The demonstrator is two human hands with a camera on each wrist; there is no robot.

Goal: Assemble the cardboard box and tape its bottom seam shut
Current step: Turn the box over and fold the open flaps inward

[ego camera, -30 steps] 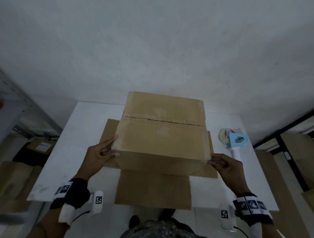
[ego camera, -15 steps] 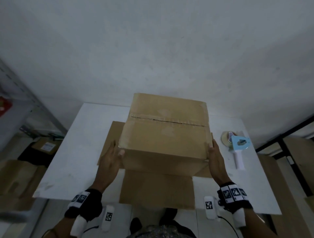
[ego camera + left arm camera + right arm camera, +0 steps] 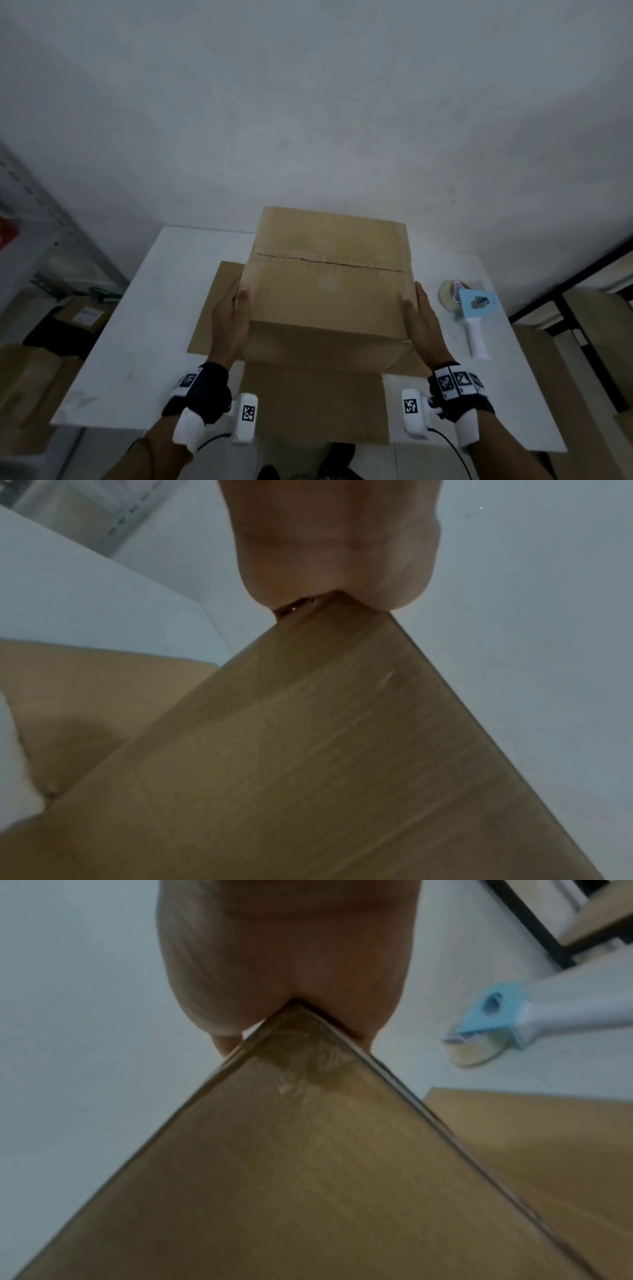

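A brown cardboard box (image 3: 329, 294) stands upside down on the white table (image 3: 164, 308), its two bottom flaps folded shut with a bare seam (image 3: 329, 263) across the top. Its lower flaps lie spread on the table. My left hand (image 3: 233, 315) presses flat against the box's left side, thumb on the top edge. My right hand (image 3: 419, 317) presses flat against the right side, thumb on top. Each wrist view shows a palm (image 3: 335, 547) (image 3: 287, 953) against a near top corner of the box (image 3: 308, 750) (image 3: 308, 1164). A blue and white tape dispenser (image 3: 474, 311) (image 3: 507, 1015) lies right of the box.
Metal shelving (image 3: 37, 240) and stacked cardboard boxes (image 3: 78, 315) stand left of the table. A dark-framed rack (image 3: 561, 298) is at the right. A white wall rises right behind the table's far edge.
Both hands went from pinching the box's near corners to lying flat along its left and right sides. The box sits a little more squarely on the table.
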